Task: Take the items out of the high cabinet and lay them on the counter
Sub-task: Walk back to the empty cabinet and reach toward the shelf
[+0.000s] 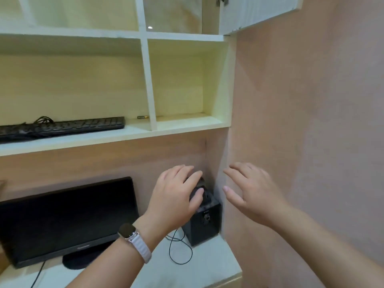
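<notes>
On the white counter (pixel 209 267), a black speaker box (pixel 204 225) stands in the corner against the wall. A small dark item (pixel 202 185) sits on top of it. My left hand (pixel 176 196), with a watch on a white strap, reaches over it, thumb and fingers on either side of the item. My right hand (pixel 253 190) hovers just right of the speaker with fingers spread and nothing in it. The high cabinet (pixel 174 15) at the top shows a bare inside, its door (pixel 257 11) swung open to the right.
A black monitor (pixel 66 221) stands on the counter at the left. A thin black cable (pixel 180 252) loops in front of the speaker. On the open shelf above lie a black keyboard (pixel 62 126) and a small battery-like thing (pixel 142 117). A pink wall closes the right side.
</notes>
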Demonstrator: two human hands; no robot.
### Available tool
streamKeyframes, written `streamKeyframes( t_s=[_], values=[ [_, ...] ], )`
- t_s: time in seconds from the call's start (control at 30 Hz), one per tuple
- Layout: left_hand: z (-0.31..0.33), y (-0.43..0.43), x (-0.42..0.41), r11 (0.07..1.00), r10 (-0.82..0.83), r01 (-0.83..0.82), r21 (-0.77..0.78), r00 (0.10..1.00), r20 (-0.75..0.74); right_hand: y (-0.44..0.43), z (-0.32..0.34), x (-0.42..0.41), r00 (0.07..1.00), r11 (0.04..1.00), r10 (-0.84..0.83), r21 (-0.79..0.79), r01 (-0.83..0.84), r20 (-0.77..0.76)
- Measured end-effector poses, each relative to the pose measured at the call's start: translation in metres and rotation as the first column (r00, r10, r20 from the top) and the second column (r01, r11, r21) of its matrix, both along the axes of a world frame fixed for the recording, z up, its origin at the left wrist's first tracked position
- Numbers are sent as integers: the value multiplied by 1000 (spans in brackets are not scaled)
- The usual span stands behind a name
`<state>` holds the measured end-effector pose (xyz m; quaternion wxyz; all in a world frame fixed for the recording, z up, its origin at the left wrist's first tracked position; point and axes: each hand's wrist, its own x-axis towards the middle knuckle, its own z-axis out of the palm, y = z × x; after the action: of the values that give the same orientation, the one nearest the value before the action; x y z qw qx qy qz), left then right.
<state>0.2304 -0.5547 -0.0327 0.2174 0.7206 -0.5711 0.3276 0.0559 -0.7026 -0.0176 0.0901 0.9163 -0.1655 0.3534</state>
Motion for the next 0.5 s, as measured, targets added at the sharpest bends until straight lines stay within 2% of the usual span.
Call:
streamKeyframes(
  t_s=[0.17, 0.4, 0.5],
  values=[
    [38, -62, 10, 996, 83, -84, 9, 996, 39, -75, 29, 16, 994, 996, 91, -2, -91, 68],
    [100, -108, 37, 972, 208, -194, -132, 973, 103, -146, 85, 52, 964, 977, 207, 17, -213, 168],
    [129, -117, 54, 960, 236, -211, -184, 963, 131, -161, 114, 66, 925, 944, 271, 116, -310, 267]
  ],
)
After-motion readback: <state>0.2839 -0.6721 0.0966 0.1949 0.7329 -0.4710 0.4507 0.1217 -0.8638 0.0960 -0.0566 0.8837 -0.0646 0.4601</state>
